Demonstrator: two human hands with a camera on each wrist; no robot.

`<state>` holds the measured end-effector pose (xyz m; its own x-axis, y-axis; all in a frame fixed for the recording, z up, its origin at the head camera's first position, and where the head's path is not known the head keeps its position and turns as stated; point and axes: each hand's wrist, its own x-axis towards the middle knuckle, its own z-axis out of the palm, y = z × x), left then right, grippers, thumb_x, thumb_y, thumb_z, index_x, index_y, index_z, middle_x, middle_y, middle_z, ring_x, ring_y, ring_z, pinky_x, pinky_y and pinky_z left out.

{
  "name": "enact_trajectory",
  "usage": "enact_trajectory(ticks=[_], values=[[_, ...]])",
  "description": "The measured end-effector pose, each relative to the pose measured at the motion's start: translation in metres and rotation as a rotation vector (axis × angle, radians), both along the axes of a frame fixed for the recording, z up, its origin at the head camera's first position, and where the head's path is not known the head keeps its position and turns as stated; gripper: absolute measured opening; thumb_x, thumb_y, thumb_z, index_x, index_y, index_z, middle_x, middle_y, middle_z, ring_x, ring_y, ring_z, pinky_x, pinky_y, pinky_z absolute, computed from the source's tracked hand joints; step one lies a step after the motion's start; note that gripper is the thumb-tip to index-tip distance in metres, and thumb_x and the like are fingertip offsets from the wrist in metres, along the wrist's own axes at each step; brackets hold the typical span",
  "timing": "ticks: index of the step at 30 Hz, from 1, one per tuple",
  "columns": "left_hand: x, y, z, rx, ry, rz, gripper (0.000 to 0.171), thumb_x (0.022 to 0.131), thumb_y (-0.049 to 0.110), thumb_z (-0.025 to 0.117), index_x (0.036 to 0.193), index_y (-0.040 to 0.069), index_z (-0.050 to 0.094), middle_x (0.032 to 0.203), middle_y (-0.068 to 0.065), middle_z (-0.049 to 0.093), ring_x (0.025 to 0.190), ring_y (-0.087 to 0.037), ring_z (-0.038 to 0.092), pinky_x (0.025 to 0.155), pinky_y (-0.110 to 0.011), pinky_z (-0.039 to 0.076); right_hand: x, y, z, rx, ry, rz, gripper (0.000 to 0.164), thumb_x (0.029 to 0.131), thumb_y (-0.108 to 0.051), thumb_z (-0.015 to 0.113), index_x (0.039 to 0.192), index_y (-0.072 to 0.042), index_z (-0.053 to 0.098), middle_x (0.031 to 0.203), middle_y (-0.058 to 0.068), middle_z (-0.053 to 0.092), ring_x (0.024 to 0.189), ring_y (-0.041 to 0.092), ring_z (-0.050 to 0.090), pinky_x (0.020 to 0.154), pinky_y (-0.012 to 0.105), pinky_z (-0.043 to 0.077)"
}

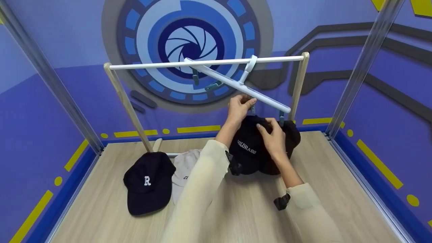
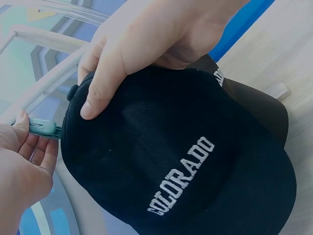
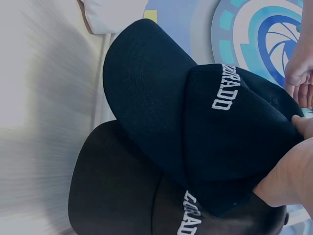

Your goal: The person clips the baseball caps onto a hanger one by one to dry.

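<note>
My left hand (image 1: 238, 108) pinches a teal clip (image 2: 45, 128) whose tip meets the crown edge of a black baseball cap (image 2: 132, 147) lettered COLORADO. From above, my right hand (image 1: 275, 139) holds that cap's crown, thumb on the front and the other fingers partly hidden behind. A darker brownish cap (image 3: 117, 183) with similar white lettering hangs behind and to the right, under the clip (image 1: 281, 118) near the hanger's low end. The white hanger (image 1: 238, 85) hooks over the rack bar and tilts steeply, right end down.
More teal clips (image 1: 212, 86) dangle from the hanger's left half. The rack's white bar (image 1: 148, 65) spans two wooden posts (image 1: 130, 111). On the wooden table (image 1: 337, 202), a navy cap (image 1: 150, 189) with an R lies at left, beside a pale cap (image 1: 185, 160) partly behind my left sleeve.
</note>
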<state>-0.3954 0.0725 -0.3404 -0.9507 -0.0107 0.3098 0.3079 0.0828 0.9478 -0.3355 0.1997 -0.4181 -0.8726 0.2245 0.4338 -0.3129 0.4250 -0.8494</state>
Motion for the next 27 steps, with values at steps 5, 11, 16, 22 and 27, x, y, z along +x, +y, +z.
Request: enact_trajectory(ticks=[5, 11, 16, 22, 27], values=[[0.001, 0.0, -0.001, -0.005, -0.005, -0.015, 0.017, 0.085, 0.019, 0.07, 0.091, 0.003, 0.067, 0.083, -0.002, 0.065, 0.075, -0.01, 0.059, 0.069, -0.024, 0.05, -0.006, -0.002, 0.002, -0.025, 0.015, 0.001, 0.024, 0.089, -0.034, 0.066, 0.107, -0.019, 0.061, 0.1, -0.001, 0.067, 0.092, 0.014, 0.06, 0.081, 0.032, 0.044], [0.001, -0.003, -0.003, 0.007, 0.01, -0.039, 0.016, 0.086, 0.018, 0.07, 0.09, 0.003, 0.067, 0.082, -0.003, 0.065, 0.074, -0.01, 0.057, 0.066, -0.021, 0.047, -0.012, -0.003, 0.008, -0.065, 0.021, 0.0, 0.025, 0.089, -0.034, 0.065, 0.109, -0.019, 0.06, 0.1, 0.001, 0.067, 0.091, 0.015, 0.06, 0.08, 0.032, 0.044], [0.001, -0.005, -0.003, 0.019, 0.012, -0.047, 0.017, 0.085, 0.019, 0.07, 0.091, 0.003, 0.068, 0.084, -0.004, 0.066, 0.076, -0.011, 0.058, 0.067, -0.021, 0.047, -0.015, -0.005, 0.016, -0.108, 0.025, 0.01, 0.027, 0.089, -0.034, 0.065, 0.109, -0.017, 0.061, 0.102, 0.002, 0.066, 0.093, 0.014, 0.059, 0.082, 0.031, 0.043], [0.002, -0.005, -0.004, 0.025, 0.018, -0.036, 0.023, 0.084, 0.021, 0.071, 0.095, 0.001, 0.069, 0.09, -0.01, 0.068, 0.08, -0.013, 0.059, 0.07, -0.022, 0.046, -0.016, -0.006, 0.022, -0.138, 0.017, 0.024, 0.029, 0.089, -0.034, 0.065, 0.111, -0.016, 0.061, 0.104, 0.004, 0.066, 0.095, 0.015, 0.06, 0.083, 0.032, 0.044], [0.002, -0.006, -0.007, 0.022, 0.025, -0.04, 0.023, 0.084, 0.023, 0.072, 0.095, 0.002, 0.069, 0.089, -0.008, 0.068, 0.08, -0.012, 0.06, 0.071, -0.022, 0.047, -0.016, -0.006, 0.021, -0.146, 0.017, 0.027, 0.031, 0.088, -0.034, 0.066, 0.111, -0.014, 0.061, 0.103, 0.005, 0.066, 0.094, 0.015, 0.06, 0.082, 0.031, 0.045]])
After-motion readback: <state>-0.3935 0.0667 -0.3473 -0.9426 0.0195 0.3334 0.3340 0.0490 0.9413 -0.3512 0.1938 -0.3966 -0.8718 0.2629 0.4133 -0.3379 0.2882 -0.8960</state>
